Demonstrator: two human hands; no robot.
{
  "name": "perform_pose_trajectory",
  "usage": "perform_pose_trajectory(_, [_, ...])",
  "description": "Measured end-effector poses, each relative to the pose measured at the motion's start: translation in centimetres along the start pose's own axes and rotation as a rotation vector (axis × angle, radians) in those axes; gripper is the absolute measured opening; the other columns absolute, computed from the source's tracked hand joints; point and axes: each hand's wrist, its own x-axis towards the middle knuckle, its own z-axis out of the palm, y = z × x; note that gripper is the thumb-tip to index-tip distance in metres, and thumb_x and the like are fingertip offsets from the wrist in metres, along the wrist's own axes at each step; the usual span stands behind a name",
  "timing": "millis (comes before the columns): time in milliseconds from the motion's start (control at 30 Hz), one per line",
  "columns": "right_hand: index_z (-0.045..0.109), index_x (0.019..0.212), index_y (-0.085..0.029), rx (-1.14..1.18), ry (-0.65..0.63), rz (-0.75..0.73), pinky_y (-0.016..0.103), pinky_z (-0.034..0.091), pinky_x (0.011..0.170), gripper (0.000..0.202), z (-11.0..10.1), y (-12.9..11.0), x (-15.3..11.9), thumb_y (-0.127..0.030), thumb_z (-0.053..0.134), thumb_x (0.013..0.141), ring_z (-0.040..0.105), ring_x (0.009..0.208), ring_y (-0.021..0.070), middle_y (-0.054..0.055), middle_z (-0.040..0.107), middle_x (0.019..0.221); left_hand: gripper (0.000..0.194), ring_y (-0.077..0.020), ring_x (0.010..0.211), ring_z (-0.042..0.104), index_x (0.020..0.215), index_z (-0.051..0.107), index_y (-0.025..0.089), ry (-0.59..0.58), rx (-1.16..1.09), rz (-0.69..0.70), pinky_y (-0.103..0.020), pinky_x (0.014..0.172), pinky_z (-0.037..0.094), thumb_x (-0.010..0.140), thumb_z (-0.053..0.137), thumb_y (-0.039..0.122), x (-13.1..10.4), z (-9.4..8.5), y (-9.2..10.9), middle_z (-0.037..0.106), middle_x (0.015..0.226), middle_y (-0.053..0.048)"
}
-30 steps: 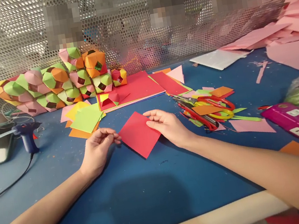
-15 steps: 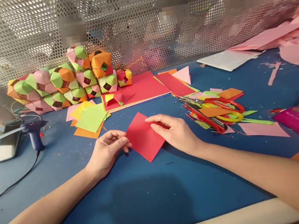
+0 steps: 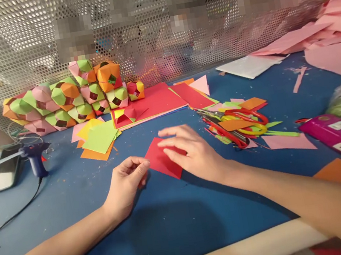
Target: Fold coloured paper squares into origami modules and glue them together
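Observation:
A square sheet of red paper (image 3: 159, 157) is at the middle of the blue table, one corner pointing toward my left hand (image 3: 129, 181). That hand pinches this corner between thumb and fingertips. Over the sheet's right part hovers my right hand (image 3: 192, 152), its fingers spread and slightly bent, casting a shadow on the paper. The right corner of the sheet is hidden under it. Whether the right fingertips touch the paper, I cannot tell.
Folded paper balls (image 3: 66, 94) are stacked by the perforated metal screen. Coloured paper squares (image 3: 99, 136) and red sheets (image 3: 153, 100) lie before them. A glue gun (image 3: 36, 157) stands left. Scissors (image 3: 237, 123) lie among scraps to the right, near a magenta power strip (image 3: 340, 135).
My right hand has opened its fingers and lifted off the red paper's right side. The sheet has turned a little, and my left hand keeps its corner pinched. The whole view has shifted slightly.

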Motion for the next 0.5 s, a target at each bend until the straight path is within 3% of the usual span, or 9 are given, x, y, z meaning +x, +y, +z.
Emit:
perform_pose_trajectory(133, [0.062,0.093,-0.021,0.082,-0.074,-0.201,0.032,0.044,0.075,0.015,-0.3,-2.5,-0.6,-0.015,0.050,0.087,0.062,0.076,0.0144,0.001,0.069,0.082,0.017,-0.0044,0.044,0.038,0.077,0.055,0.017,-0.117,-0.132,-0.123,-0.020,0.046,0.027,0.080,0.063,0.032,-0.4,0.5,-0.2,0.048,0.053,0.006])
perform_pose_trajectory(500, [0.061,0.077,-0.016,0.047,-0.053,-0.203,0.028,0.042,0.066,0.014,0.0,-2.8,-0.8,-0.011,0.050,0.084,0.058,0.061,0.0124,0.001,0.066,0.065,0.021,-0.0043,0.048,0.042,0.076,0.052,0.015,-0.183,0.009,-0.125,-0.020,0.047,0.031,0.082,0.060,0.033,-0.7,0.7,-0.4,0.053,0.061,0.004])
